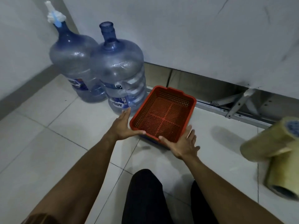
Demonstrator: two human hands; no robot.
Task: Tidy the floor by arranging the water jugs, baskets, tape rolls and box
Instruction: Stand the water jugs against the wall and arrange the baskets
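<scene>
A red perforated basket (pixel 163 113) sits on the tiled floor next to the wall, stacked on something blue that shows only at its near edge. My left hand (pixel 123 125) lies flat against its left side, thumb on the near rim. My right hand (pixel 182 143) presses its near right corner, fingers spread. Two blue water jugs stand upright in the corner: one (pixel 72 65) with a white wrapped cap, and an uncapped one (pixel 119 73) touching the basket's left. Two large yellowish tape rolls (pixel 273 143) (pixel 281 178) lie at the right edge.
White walls meet in the corner behind the jugs. A metal rail with a bracket (pixel 236 105) runs along the wall base to the right of the basket. My dark trouser knee (pixel 144 196) is at the bottom centre. Open tiled floor (pixel 48 151) lies on the left.
</scene>
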